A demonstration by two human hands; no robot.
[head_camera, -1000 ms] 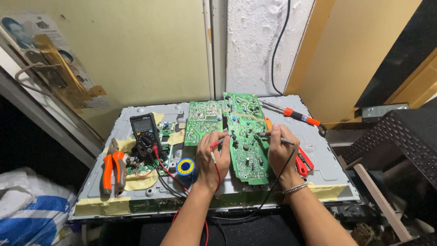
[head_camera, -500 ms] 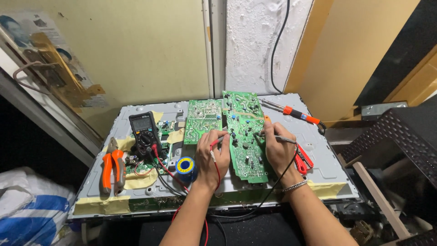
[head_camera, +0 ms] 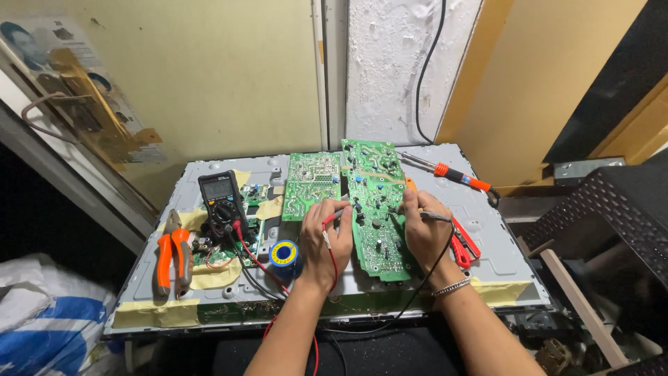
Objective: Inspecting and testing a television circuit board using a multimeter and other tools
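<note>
Green circuit board (head_camera: 376, 209) mid-panel, left hand (head_camera: 327, 240) pinching red probe (head_camera: 332, 217), right hand (head_camera: 426, 230) gripping black probe (head_camera: 435, 216), multimeter (head_camera: 220, 197) and solder spool (head_camera: 284, 253) crowding left, bare metal panel (head_camera: 501, 237) free toward right edge

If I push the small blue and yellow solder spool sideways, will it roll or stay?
The solder spool appears to rest on its flat end, so it would probably slide, not roll. It looks compact, likely heavy for its size. The red lead beside it might snag it.
</note>
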